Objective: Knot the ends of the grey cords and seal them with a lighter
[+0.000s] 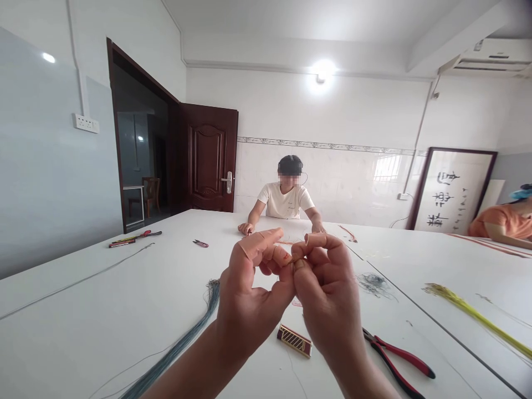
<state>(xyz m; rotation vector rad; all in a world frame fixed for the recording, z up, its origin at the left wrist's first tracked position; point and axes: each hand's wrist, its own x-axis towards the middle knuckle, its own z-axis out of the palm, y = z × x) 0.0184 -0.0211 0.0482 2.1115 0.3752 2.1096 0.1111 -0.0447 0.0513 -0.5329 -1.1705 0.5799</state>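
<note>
My left hand (253, 293) and my right hand (326, 285) meet in front of me above the white table (137, 310). Thumb and fingers are pinched together on both, tip against tip. What they grip between them is too small to make out; a tiny red mark shows by the left fingertips. The left index finger is stretched out above the pinch. Below the hands lies a lighter-like case (295, 340) with a patterned gold and dark face. Pliers (399, 354) with red and black handles rest beside my right forearm. A bundle of blue-grey threads (183, 343) runs along my left forearm.
Across the table sits a person in a white shirt (286, 200); another in orange (507, 224) is at the far right. Red-handled tools (133, 239) and small thread snips (200, 243) lie left. Yellow-green threads (477, 313) and a dark thread tangle (375, 284) lie right.
</note>
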